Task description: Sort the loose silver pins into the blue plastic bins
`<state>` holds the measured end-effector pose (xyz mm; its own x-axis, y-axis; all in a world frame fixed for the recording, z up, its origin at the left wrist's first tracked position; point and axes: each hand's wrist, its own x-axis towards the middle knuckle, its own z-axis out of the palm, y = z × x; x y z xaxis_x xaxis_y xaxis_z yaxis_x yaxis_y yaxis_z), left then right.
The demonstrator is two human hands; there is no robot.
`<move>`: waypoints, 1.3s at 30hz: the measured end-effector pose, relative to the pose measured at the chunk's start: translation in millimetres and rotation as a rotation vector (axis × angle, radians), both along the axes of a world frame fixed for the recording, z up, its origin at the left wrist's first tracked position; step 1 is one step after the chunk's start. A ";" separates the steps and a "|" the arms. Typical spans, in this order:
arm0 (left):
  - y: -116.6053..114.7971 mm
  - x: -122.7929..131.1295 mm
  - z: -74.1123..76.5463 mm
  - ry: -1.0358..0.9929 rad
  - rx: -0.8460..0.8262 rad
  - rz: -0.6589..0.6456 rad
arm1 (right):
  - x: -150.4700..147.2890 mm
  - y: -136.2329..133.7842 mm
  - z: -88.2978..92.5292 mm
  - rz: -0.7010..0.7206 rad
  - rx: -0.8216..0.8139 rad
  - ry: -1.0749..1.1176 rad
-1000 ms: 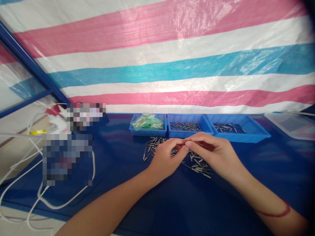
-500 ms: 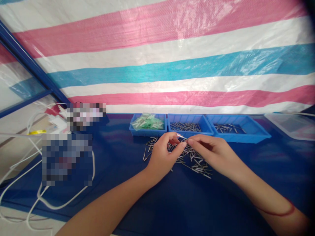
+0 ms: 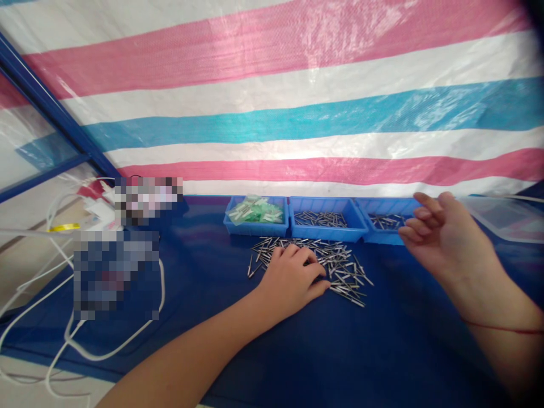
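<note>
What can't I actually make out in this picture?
All in the head view:
- Part of the metal pile: covered by the left hand, so whether it grips a piece is unclear.
- The rightmost blue bin: its right part is hidden behind the right hand.
- The large pixelated patch at left: details masked.
- Left forearm: cut off by the bottom edge.

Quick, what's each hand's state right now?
Left hand: curled over loose metal pins; grip cannot be told.
Right hand: partly open, nothing visibly held.
</note>
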<state>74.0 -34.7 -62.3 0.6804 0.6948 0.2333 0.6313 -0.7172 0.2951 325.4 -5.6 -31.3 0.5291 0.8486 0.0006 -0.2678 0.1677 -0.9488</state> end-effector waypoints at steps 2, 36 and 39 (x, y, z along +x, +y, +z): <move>1.1 -0.4 -1.2 0.025 0.015 -0.005 | -6.9 -1.6 0.5 0.047 -0.043 0.177; 9.9 3.4 3.3 -0.682 -0.255 0.118 | -66.5 -32.1 -3.6 0.688 0.002 -0.692; 10.1 5.7 1.0 -0.782 -0.354 0.160 | -67.2 -31.6 -4.5 0.674 -0.025 -0.708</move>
<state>79.7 -24.6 -61.3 0.3037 0.8882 0.3448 0.2401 -0.4215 0.8744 258.2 -37.2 -35.8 -0.1824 0.9771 0.1093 0.3325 0.1659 -0.9284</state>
